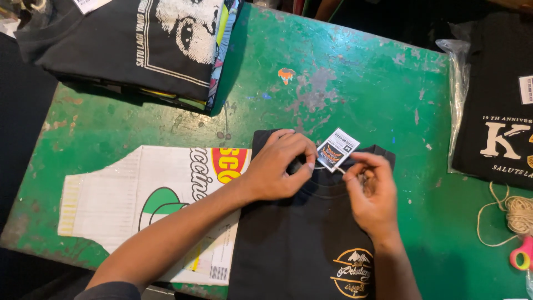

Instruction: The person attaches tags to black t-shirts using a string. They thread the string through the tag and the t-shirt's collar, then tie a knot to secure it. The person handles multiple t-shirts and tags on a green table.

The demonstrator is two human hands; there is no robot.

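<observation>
A folded black T-shirt (302, 239) with a round orange and white print lies on the green table (361, 83) in front of me. My left hand (280, 166) rests on its collar, thumb and forefinger pinching the thin string of a small black and white paper tag (337, 148). My right hand (369, 191) is beside it on the collar, fingers closed on the other end of that string. The tag stands just above the collar between both hands.
A flattened white cardboard piece (133, 194) lies under the shirt at left. A stack of folded printed shirts (139, 44) sits at the back left. A bagged black shirt (499, 111) is at right, with a twine ball (519, 214) and pink scissors (522, 255).
</observation>
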